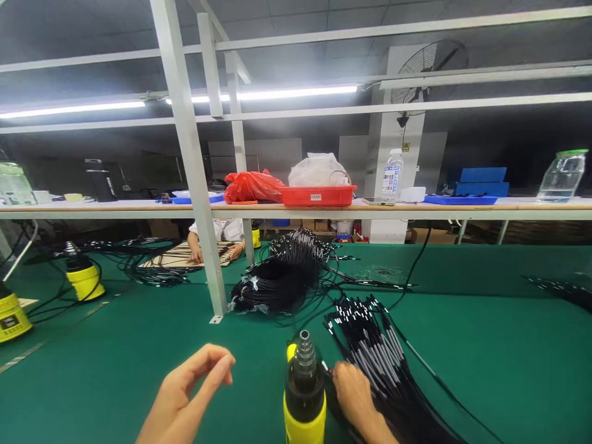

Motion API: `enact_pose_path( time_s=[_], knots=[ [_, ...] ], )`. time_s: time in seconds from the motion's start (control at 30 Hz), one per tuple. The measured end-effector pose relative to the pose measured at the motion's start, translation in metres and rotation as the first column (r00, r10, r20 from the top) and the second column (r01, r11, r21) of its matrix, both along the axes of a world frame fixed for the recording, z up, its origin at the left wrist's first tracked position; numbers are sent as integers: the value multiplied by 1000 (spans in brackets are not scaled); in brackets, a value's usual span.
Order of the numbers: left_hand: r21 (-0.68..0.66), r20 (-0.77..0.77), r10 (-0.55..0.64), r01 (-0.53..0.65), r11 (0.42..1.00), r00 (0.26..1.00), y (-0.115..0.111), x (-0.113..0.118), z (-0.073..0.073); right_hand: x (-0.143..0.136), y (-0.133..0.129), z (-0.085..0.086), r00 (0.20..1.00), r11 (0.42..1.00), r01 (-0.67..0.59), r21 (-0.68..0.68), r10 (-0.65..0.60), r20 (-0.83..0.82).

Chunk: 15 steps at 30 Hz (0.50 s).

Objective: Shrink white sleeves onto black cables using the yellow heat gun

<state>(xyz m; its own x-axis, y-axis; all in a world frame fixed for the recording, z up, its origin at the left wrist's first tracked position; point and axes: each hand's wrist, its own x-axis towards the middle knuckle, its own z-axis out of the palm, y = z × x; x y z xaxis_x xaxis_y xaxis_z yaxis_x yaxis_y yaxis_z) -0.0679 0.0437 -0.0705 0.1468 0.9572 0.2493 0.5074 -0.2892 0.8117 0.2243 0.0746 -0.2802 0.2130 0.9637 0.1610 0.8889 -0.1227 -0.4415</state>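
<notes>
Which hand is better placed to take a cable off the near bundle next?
Right, I'd say: right hand is beside the cable bundle; left hand is across the yellow tool.

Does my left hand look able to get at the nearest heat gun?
Probably yes: only green tabletop shows between the left hand and the heat gun, and the right hand is on the gun's other side.

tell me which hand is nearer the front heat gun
Right. The right hand is just right of the heat gun; the left hand is left of it, farther off.
</notes>
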Motion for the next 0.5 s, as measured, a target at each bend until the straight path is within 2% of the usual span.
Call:
enact_pose_path(
  time_s=[0.1,0.2,0.27,0.33,0.43,0.5],
  knots=[
    [2,12,17,-17,1000,1000,-3,-1,4,22,1,24,987,998,40,44,-33,-156],
    [-1,48,13,-13,1000,999,-4,2,5,41,-1,65,956,991,17,135,23,-291],
    [7,61,-4,4,1000,998,-5,4,7,46,-10,102,939,977,-16,211,87,-332],
    [11,67,-23,23,1000,997,-7,6,11,44,-26,146,927,959,-60,277,157,-342],
    [13,82,-42,41,999,996,-10,9,21,33,-63,217,907,933,-148,330,261,-332],
    [33,85,-60,57,998,995,-13,13,30,26,-89,255,898,913,-194,358,312,-309]
  ],
)
